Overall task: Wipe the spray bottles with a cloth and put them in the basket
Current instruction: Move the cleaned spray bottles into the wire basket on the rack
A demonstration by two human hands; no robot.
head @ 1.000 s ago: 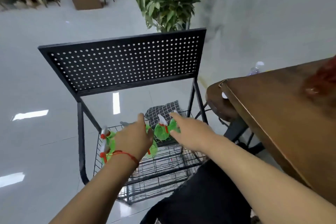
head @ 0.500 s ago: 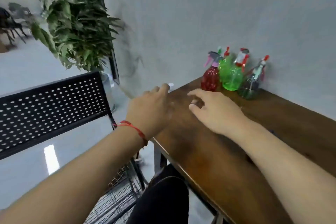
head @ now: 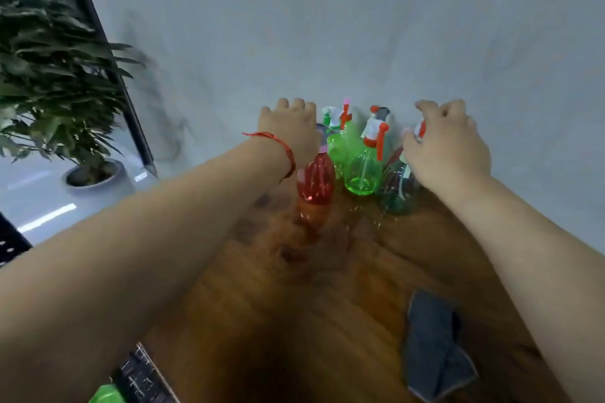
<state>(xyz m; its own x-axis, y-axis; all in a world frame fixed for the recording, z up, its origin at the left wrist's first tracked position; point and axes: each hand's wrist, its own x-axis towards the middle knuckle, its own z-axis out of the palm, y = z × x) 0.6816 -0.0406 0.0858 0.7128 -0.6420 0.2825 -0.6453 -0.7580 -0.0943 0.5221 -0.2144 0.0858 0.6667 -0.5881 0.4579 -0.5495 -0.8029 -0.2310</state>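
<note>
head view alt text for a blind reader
The left hand is on top of a red spray bottle, the right hand on a dark teal spray bottle, two green spray bottles between, on a wooden table. A blue-grey cloth lies nearer.

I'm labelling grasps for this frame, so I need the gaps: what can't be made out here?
Head view only.
Left hand: its back hides whether the fingers grip the sprayer of the red bottle.
Right hand: covers the sprayer of the dark bottle; grip unclear.
Rear green bottle: body partly hidden by the front green bottle.
Basket: cut off by the bottom edge; contents mostly unseen.
</note>
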